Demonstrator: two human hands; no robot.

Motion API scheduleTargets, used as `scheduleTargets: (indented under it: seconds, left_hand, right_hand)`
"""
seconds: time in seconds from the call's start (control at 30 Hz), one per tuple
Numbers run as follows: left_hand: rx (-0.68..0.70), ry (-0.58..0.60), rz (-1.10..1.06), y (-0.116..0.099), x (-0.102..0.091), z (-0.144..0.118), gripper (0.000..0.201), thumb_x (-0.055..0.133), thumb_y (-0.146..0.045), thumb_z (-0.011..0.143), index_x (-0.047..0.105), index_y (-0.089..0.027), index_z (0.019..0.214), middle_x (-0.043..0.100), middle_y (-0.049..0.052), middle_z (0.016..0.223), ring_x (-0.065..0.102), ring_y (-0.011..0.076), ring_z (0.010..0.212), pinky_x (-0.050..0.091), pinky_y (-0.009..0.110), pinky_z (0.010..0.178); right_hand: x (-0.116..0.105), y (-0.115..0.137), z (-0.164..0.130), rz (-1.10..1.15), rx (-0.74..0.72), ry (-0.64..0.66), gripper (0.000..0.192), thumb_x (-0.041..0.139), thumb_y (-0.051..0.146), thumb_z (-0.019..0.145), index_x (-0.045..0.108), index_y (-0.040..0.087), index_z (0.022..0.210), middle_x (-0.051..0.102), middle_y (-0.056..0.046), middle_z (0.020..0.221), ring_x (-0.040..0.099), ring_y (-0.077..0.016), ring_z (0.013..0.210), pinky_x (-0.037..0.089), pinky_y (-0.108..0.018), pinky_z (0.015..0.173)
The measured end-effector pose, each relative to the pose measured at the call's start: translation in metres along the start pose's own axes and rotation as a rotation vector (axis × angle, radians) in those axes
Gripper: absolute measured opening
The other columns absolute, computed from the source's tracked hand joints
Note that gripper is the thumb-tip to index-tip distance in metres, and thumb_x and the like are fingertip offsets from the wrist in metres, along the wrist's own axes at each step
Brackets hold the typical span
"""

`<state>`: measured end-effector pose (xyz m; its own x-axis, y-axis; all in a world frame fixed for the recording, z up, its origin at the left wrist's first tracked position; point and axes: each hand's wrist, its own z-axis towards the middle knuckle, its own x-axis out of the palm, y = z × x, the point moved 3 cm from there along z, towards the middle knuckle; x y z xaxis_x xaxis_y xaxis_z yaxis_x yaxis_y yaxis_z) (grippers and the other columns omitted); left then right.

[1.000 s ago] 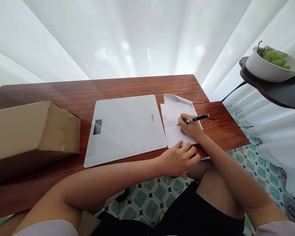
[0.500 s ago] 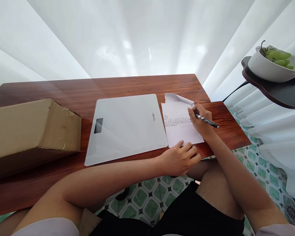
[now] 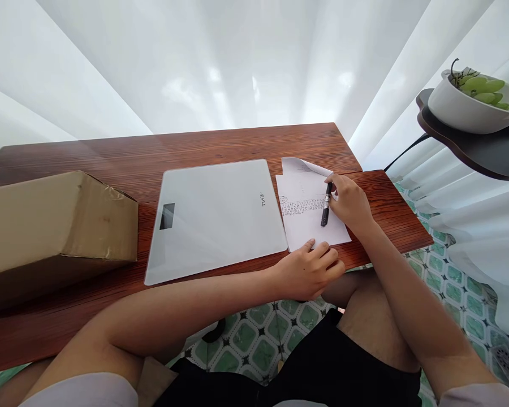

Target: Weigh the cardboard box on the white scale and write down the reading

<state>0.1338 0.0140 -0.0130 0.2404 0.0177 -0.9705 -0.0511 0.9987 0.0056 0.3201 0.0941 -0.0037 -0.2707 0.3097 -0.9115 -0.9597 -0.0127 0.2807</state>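
A black and clear pen (image 3: 326, 209) lies across or just over a white sheet of handwritten paper (image 3: 305, 229), its dark end pointing toward me. My right hand (image 3: 351, 200) pinches the far end of the pen between thumb and fingertips near the sheet's right edge. Whether the pen rests on the paper, I cannot tell. Several short rows of writing fill the sheet's middle, and its top page curls over at the back. My left hand (image 3: 311, 271) lies across the table's front edge, fingers loosely bent and apart, fingertips at the sheet's lower edge.
Left of the paper lies a flat white scale (image 3: 220, 220) with a dark display. A cardboard box (image 3: 68, 226) stands on the wooden table (image 3: 203, 146) at the left. On a dark stand (image 3: 462, 144) at the right is a white bowl (image 3: 470, 113) of green grapes (image 3: 481, 87).
In my right hand the pen has swung from pointing rightward past the hand to lying over the paper, its dark end toward me. My left hand has stayed nearly still.
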Motion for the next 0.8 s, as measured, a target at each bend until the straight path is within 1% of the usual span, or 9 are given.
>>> scheduleTargets:
  seconds: [0.2, 0.37, 0.5, 0.67, 0.8]
  left_hand:
    - [-0.006, -0.009, 0.002, 0.000, -0.001, 0.001, 0.028, 0.047, -0.024, 0.095, 0.055, -0.013, 0.118, 0.061, 0.012, 0.113, 0.057, 0.0274, 0.100, 0.045, 0.043, 0.090]
    - [-0.003, -0.005, 0.010, 0.000, 0.000, 0.001, 0.026, 0.049, -0.025, 0.094, 0.055, -0.013, 0.117, 0.061, 0.013, 0.115, 0.057, 0.0277, 0.101, 0.045, 0.043, 0.089]
    - [-0.004, -0.027, 0.014, 0.000, 0.000, 0.001, 0.026, 0.048, -0.024, 0.094, 0.055, -0.013, 0.116, 0.061, 0.012, 0.113, 0.057, 0.0274, 0.100, 0.046, 0.043, 0.087]
    - [0.005, -0.031, 0.021, 0.000, 0.000, 0.001, 0.025, 0.050, -0.023, 0.091, 0.056, -0.013, 0.114, 0.061, 0.012, 0.113, 0.057, 0.0273, 0.100, 0.046, 0.041, 0.085]
    - [0.005, -0.044, 0.032, 0.000, 0.001, 0.001, 0.026, 0.051, -0.024, 0.091, 0.057, -0.014, 0.114, 0.063, 0.012, 0.115, 0.058, 0.0273, 0.101, 0.046, 0.041, 0.085]
  right_hand:
    - [0.003, 0.003, 0.001, -0.030, 0.050, 0.062, 0.030, 0.051, 0.010, 0.085, 0.063, 0.018, 0.111, 0.071, -0.010, 0.103, 0.064, -0.0269, 0.095, 0.039, -0.034, 0.068]
    - [0.004, 0.003, 0.003, -0.072, 0.146, 0.123, 0.027, 0.054, 0.015, 0.087, 0.064, 0.016, 0.112, 0.072, -0.012, 0.100, 0.066, -0.0282, 0.086, 0.041, -0.035, 0.068]
    - [0.002, 0.004, 0.006, -0.105, 0.215, 0.177, 0.027, 0.055, 0.016, 0.088, 0.065, 0.015, 0.113, 0.073, -0.013, 0.096, 0.067, -0.0294, 0.086, 0.042, -0.036, 0.069]
    - [-0.004, 0.011, 0.007, -0.143, 0.264, 0.227, 0.029, 0.055, 0.019, 0.089, 0.065, 0.016, 0.116, 0.073, -0.012, 0.093, 0.068, -0.0285, 0.085, 0.042, -0.034, 0.070]
    - [-0.009, 0.020, 0.009, -0.146, 0.259, 0.216, 0.031, 0.053, 0.019, 0.091, 0.063, 0.020, 0.120, 0.074, -0.009, 0.095, 0.068, -0.0261, 0.086, 0.039, -0.032, 0.069]
